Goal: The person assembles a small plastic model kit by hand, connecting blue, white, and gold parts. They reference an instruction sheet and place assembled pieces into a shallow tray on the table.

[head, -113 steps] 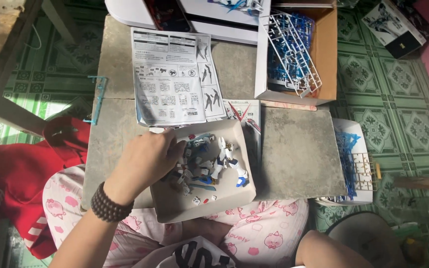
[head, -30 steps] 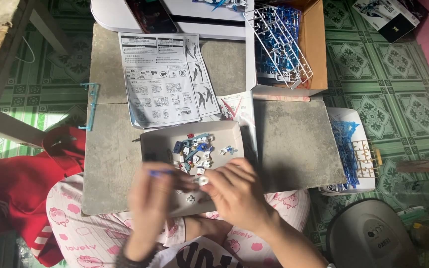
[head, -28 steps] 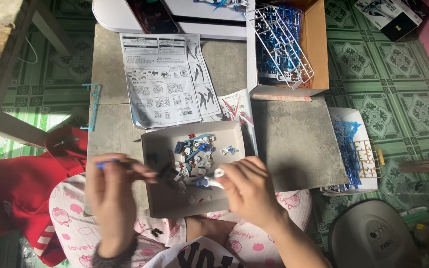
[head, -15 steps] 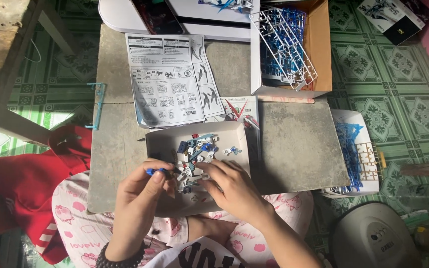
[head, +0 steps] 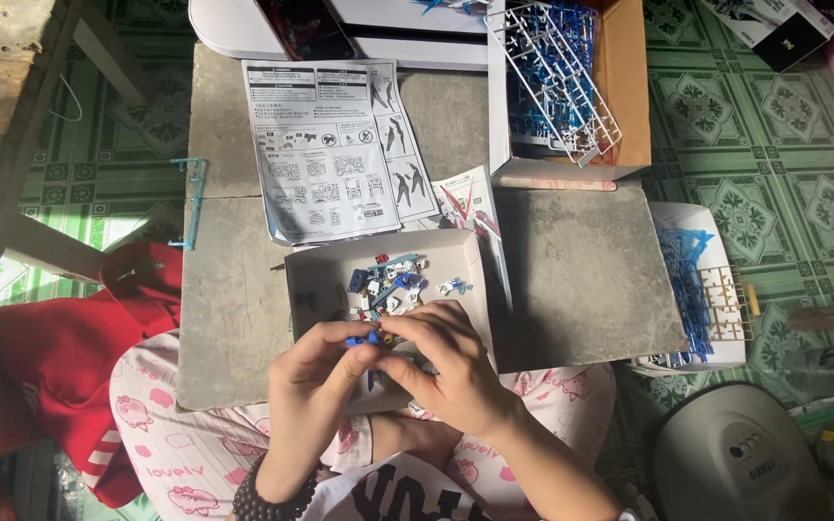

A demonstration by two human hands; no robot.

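My left hand [head: 316,381] and my right hand [head: 446,371] meet over the near half of a shallow white tray [head: 313,280] on a low grey table [head: 581,280]. Both pinch a small blue model part [head: 364,339] between their fingertips. Several loose blue and white model pieces [head: 388,282] lie in the tray's far half. A black bead bracelet sits on my left wrist.
An unfolded instruction sheet [head: 335,150] lies beyond the tray. An open cardboard box [head: 620,87] at the back right holds blue and white part frames [head: 557,68]. More blue frames [head: 692,289] rest on a white lid off the table's right edge. Red cloth [head: 69,347] lies left.
My hands have closed in from apart to touching over the tray's near half, both now pinching the small blue part. The view has shifted slightly.
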